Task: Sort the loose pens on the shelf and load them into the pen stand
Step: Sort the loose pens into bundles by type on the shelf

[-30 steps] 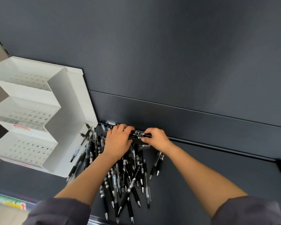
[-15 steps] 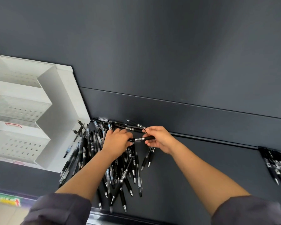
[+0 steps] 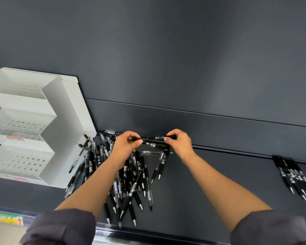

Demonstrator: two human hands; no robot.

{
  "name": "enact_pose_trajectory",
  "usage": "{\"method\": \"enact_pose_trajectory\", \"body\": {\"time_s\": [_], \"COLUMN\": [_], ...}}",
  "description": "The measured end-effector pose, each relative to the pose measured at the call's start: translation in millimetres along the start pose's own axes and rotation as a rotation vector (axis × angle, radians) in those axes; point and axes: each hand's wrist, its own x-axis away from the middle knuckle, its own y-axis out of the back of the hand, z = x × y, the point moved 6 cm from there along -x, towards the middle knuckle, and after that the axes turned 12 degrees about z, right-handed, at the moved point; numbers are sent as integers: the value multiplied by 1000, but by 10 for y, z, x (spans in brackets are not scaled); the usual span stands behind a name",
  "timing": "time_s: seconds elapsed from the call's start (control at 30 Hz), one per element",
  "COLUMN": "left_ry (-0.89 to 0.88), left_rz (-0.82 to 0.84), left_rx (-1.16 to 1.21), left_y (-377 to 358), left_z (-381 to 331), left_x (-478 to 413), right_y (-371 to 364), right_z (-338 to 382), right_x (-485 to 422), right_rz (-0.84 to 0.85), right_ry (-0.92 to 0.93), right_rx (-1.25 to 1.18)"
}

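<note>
A heap of several loose black pens [image 3: 131, 175] lies on the dark shelf [image 3: 201, 188], fanned out below both hands. My left hand [image 3: 125, 147] pinches a black pen [image 3: 148, 143] near the heap's far end. My right hand [image 3: 180, 142] pinches another black pen [image 3: 160, 137] just above it, close to the shelf's back wall. The white tiered pen stand [image 3: 48, 131] with perforated trays sits to the left, and its tiers hold no pens. Some pens lean against the stand's right side.
A second, tidier group of black pens [image 3: 295, 175] lies at the right of the shelf. The dark back wall [image 3: 184, 59] rises behind. The shelf's front lip [image 3: 148, 234] runs along the bottom, with a coloured price label [image 3: 6, 218] at lower left.
My hands have drawn apart and lifted a little toward the back wall. Where they shared a single pen, each hand now pinches its own. The camera view shifted slightly.
</note>
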Motion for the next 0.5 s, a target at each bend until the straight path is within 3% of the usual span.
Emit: {"method": "enact_pose_trajectory", "body": {"time_s": [0.13, 0.3, 0.5], "left_ry": [-27, -79, -84], "left_rz": [-53, -33, 64], "left_rx": [180, 173, 120], "left_y": [-6, -96, -457], "left_z": [-31, -119, -206], "left_x": [37, 32, -55], "right_y": [35, 114, -85], "right_z": [54, 67, 85], "right_x": [43, 92, 214], "right_rz": [-33, -85, 224], "right_ry": [53, 56, -78], "right_rx": [-222, -280, -221]}}
